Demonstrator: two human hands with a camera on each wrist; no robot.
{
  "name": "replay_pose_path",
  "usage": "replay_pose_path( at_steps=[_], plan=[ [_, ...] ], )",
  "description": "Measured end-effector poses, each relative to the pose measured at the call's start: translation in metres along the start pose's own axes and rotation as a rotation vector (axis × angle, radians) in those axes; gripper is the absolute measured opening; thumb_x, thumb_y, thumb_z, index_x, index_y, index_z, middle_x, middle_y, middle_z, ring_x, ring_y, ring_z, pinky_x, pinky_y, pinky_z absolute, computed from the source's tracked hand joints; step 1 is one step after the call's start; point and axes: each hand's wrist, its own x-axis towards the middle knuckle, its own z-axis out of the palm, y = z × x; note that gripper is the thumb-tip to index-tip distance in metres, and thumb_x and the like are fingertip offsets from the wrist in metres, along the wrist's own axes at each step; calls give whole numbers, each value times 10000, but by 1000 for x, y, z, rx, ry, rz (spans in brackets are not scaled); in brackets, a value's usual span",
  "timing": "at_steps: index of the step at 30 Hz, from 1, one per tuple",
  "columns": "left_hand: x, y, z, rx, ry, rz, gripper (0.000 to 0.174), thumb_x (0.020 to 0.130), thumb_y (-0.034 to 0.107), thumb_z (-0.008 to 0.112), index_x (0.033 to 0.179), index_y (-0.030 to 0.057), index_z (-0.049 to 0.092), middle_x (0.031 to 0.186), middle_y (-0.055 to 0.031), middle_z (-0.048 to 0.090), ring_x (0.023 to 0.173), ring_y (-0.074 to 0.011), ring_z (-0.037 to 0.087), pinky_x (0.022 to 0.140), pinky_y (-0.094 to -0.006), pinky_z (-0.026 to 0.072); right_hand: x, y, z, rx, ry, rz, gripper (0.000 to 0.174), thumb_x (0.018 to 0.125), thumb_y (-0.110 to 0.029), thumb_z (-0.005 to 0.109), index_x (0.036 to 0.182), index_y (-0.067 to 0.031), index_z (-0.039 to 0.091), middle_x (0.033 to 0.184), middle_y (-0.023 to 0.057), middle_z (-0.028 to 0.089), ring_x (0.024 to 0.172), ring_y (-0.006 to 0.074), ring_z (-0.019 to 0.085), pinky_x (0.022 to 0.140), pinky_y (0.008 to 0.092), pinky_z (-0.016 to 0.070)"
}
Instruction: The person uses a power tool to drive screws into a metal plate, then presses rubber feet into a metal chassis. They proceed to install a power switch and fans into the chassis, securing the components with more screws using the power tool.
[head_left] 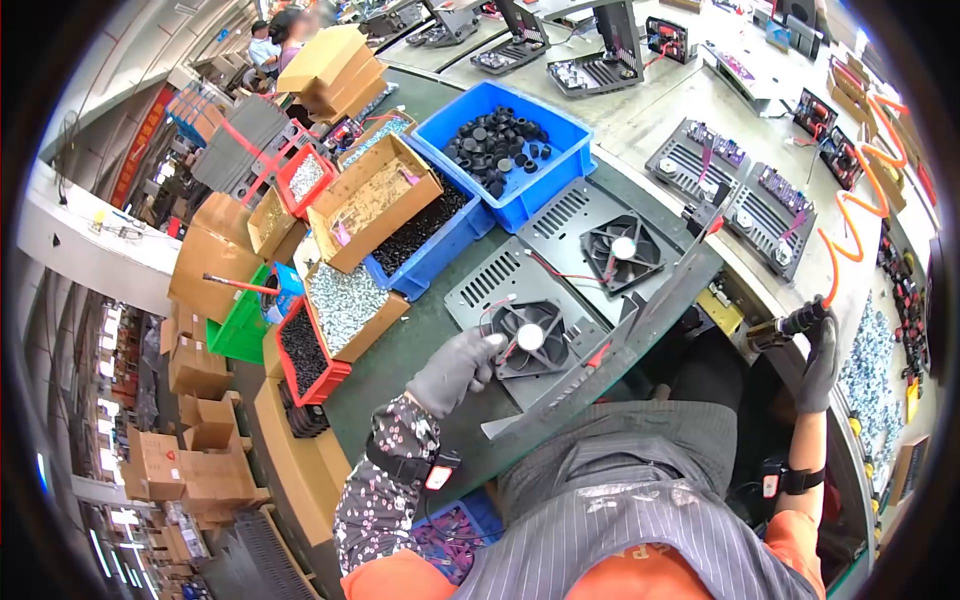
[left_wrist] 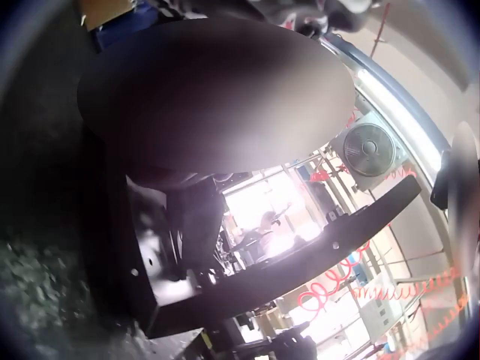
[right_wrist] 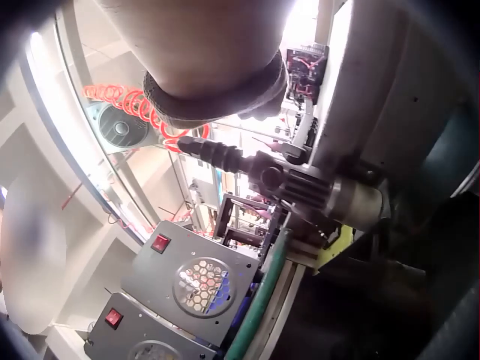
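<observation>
My grey-gloved left hand (head_left: 455,372) has its bent fingertips at the left edge of the nearer black fan (head_left: 550,318), close to a thin wire. That fan, with its white hub, lies on a dark grey slotted metal panel (head_left: 485,290). Beside it is a second panel with another black fan (head_left: 622,270). The gloved right hand (head_left: 818,368) reaches up beside the hose end of a power screwdriver (head_left: 775,332). In the right wrist view, the screwdriver (right_wrist: 300,184) lies crosswise past the glove cuff, with no fingers visible round its body. The left wrist view is dark and blurred around the hand.
A blue bin (head_left: 550,190) of black round parts stands behind the panels. Cardboard trays (head_left: 375,200) and a red bin (head_left: 335,375) of small parts stand left. An orange coiled hose (head_left: 845,225) runs to the screwdriver. Partly built units (head_left: 770,225) sit on the right bench.
</observation>
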Motion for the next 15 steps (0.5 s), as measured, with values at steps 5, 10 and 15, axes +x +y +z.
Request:
replay_pose_path(
  at_steps=[5,10,15],
  plan=[
    [7,4,-36,766,557,568,470,881,321,573,1214,-6,517,1111,-172,593,1021,-298,588,906,-355,456,-1,9,10,-77,-163,127,424,1008,-291,273,1074,-6,579,994,63,605,894,140,562,818,295,435],
    [32,70,-81,1116,855,487,314,860,286,573,1057,48,625,1046,-174,614,960,-311,597,861,-373,467,6,9,12,-204,-211,75,456,983,-414,320,925,-41,575,856,44,583,793,123,536,763,278,424],
    [49,90,-104,1365,1216,605,315,860,253,540,1116,76,591,1040,-127,624,969,-292,596,858,-389,470,0,12,16,-161,-148,21,481,968,-451,349,899,-33,577,840,48,583,773,135,535,737,279,419]
  ],
)
